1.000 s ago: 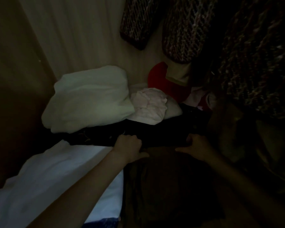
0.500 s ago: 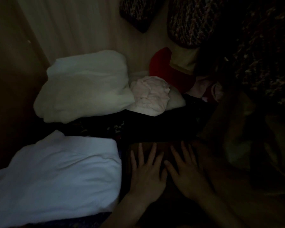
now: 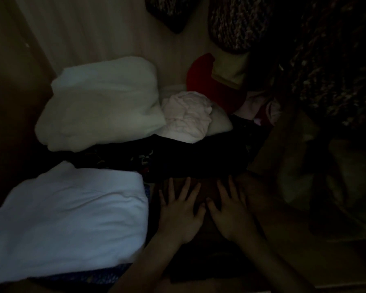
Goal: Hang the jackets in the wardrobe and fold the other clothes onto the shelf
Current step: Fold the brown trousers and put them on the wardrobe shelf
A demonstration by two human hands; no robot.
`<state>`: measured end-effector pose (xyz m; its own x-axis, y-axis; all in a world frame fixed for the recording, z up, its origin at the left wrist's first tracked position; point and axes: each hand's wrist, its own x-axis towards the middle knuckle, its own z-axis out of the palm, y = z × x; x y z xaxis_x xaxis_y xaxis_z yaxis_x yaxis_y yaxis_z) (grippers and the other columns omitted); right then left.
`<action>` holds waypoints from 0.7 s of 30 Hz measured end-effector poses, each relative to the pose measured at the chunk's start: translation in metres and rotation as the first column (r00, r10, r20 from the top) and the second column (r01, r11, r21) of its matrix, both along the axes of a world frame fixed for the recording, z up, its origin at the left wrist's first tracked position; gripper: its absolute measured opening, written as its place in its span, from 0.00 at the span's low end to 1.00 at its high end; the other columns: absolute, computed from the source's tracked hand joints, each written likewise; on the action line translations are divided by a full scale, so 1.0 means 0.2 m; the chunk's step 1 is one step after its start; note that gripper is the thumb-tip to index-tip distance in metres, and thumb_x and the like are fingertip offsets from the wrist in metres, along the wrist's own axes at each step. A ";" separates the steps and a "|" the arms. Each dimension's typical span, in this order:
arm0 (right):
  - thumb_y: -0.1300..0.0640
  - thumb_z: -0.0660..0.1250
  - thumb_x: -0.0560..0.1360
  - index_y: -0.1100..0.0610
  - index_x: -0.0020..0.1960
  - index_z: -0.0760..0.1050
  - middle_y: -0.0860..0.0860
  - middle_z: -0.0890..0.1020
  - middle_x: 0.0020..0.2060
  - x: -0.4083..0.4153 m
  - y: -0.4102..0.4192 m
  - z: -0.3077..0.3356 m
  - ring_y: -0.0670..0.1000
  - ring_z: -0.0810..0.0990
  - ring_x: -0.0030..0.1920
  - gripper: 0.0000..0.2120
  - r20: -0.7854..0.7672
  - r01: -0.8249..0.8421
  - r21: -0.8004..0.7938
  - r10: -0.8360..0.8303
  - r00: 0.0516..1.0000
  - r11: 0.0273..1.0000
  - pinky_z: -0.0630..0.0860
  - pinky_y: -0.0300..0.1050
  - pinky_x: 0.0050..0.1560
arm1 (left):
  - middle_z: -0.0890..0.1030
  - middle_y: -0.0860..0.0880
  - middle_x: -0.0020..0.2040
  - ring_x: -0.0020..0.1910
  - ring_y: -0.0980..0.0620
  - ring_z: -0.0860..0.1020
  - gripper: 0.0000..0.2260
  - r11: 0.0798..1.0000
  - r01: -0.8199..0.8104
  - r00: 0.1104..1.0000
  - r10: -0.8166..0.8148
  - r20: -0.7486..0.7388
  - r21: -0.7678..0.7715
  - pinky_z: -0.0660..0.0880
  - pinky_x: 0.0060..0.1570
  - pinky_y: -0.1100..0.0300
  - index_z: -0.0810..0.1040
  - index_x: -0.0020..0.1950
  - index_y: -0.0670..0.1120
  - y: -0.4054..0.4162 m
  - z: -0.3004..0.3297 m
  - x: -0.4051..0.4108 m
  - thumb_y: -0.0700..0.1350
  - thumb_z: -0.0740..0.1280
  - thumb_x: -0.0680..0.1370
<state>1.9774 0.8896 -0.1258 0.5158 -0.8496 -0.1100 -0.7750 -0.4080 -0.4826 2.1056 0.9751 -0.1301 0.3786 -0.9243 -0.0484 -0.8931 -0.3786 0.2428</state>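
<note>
Left hand point(image 3: 181, 216), right hand point(image 3: 230, 216): fingers straight, spread, flat on dark garment point(image 3: 207, 191).

A dark brown folded garment point(image 3: 201, 233) lies flat at 6 o'clock on the dim wardrobe shelf. Just beside it at 8 o'clock sits a folded white cloth bundle point(image 3: 70, 218). A second folded white bundle point(image 3: 101, 102) lies at 10 o'clock, touching a crumpled pale pink garment point(image 3: 187, 116) near centre. Dark speckled knit jackets point(image 3: 239, 24) hang at 12 to 2 o'clock.
</note>
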 end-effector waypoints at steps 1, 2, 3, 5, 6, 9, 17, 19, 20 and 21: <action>0.38 0.53 0.79 0.45 0.79 0.48 0.49 0.42 0.79 0.00 0.00 0.00 0.57 0.43 0.78 0.32 0.003 -0.003 0.005 0.003 1.000 1.000 0.44 0.50 0.75 | 0.39 0.57 0.79 0.77 0.42 0.35 0.34 1.000 0.002 1.000 -0.002 0.000 0.000 0.37 0.73 0.38 0.44 0.78 0.63 0.00 0.00 0.00 0.67 0.35 0.71; 0.38 0.53 0.78 0.45 0.79 0.48 0.50 0.42 0.79 0.00 0.00 0.00 0.58 0.43 0.78 0.32 0.003 -0.006 0.014 0.006 1.000 1.000 0.44 0.51 0.75 | 0.39 0.57 0.79 0.77 0.42 0.35 0.34 1.000 0.005 1.000 -0.005 -0.003 0.005 0.37 0.73 0.37 0.44 0.78 0.63 0.00 0.01 0.00 0.67 0.35 0.71; 0.37 0.53 0.79 0.45 0.79 0.47 0.50 0.42 0.79 0.00 -0.01 0.01 0.58 0.43 0.77 0.32 -0.002 -0.012 0.033 0.012 1.000 0.999 0.44 0.52 0.75 | 0.39 0.57 0.79 0.77 0.42 0.35 0.35 1.000 0.006 1.000 -0.006 -0.004 0.014 0.37 0.73 0.37 0.44 0.78 0.63 0.00 0.01 0.00 0.67 0.34 0.71; 0.38 0.53 0.79 0.44 0.79 0.46 0.50 0.41 0.79 -0.01 -0.01 0.04 0.58 0.42 0.77 0.32 -0.014 -0.027 0.086 0.029 0.999 0.996 0.44 0.53 0.76 | 0.39 0.57 0.79 0.77 0.41 0.36 0.35 0.999 0.013 1.000 -0.014 0.008 0.034 0.37 0.72 0.37 0.43 0.78 0.62 0.01 0.02 0.00 0.68 0.33 0.70; 0.37 0.52 0.79 0.44 0.79 0.45 0.50 0.40 0.79 -0.01 -0.01 0.05 0.58 0.42 0.77 0.32 -0.020 -0.039 0.103 0.041 0.999 0.994 0.43 0.55 0.76 | 0.40 0.56 0.79 0.77 0.41 0.37 0.36 0.999 0.013 1.000 -0.014 0.026 0.042 0.38 0.73 0.37 0.44 0.78 0.62 0.01 0.03 0.00 0.68 0.32 0.70; 0.32 0.46 0.78 0.42 0.78 0.43 0.48 0.37 0.78 -0.07 0.02 0.12 0.56 0.38 0.77 0.32 -0.050 -0.085 0.093 0.090 0.995 0.992 0.42 0.60 0.75 | 0.44 0.54 0.80 0.77 0.41 0.41 0.37 0.999 0.003 0.991 -0.008 0.131 0.042 0.39 0.73 0.39 0.45 0.78 0.61 0.03 0.09 -0.02 0.67 0.31 0.70; 0.37 0.47 0.80 0.45 0.79 0.44 0.47 0.37 0.78 -0.37 0.23 0.31 0.53 0.37 0.77 0.31 -0.083 -0.165 -0.132 0.155 0.985 0.977 0.42 0.57 0.75 | 0.49 0.51 0.80 0.78 0.44 0.45 0.35 0.996 0.025 0.958 0.002 0.287 -0.090 0.39 0.74 0.41 0.54 0.79 0.57 0.22 0.27 -0.29 0.66 0.39 0.73; 0.37 0.47 0.80 0.45 0.79 0.45 0.47 0.37 0.78 -0.45 0.27 0.32 0.52 0.37 0.77 0.31 -0.068 -0.172 -0.142 0.164 0.984 0.975 0.44 0.57 0.76 | 0.54 0.50 0.80 0.78 0.44 0.49 0.34 0.990 0.014 0.958 0.027 0.284 -0.142 0.42 0.75 0.43 0.57 0.78 0.56 0.29 0.29 -0.36 0.66 0.43 0.73; 0.37 0.48 0.80 0.45 0.79 0.46 0.47 0.37 0.78 -0.49 0.29 0.32 0.52 0.37 0.77 0.31 -0.052 -0.174 -0.149 0.168 0.984 0.973 0.45 0.57 0.76 | 0.54 0.50 0.79 0.78 0.44 0.50 0.34 0.987 0.006 0.958 0.040 0.284 -0.159 0.42 0.75 0.44 0.57 0.78 0.56 0.32 0.30 -0.39 0.66 0.44 0.73; 0.37 0.49 0.80 0.46 0.79 0.47 0.47 0.38 0.78 -0.52 0.31 0.32 0.53 0.38 0.77 0.31 -0.033 -0.176 -0.154 0.173 0.984 0.972 0.46 0.56 0.76 | 0.54 0.50 0.79 0.78 0.45 0.50 0.34 0.986 -0.002 0.957 0.051 0.286 -0.169 0.42 0.75 0.44 0.57 0.78 0.56 0.36 0.30 -0.42 0.66 0.45 0.73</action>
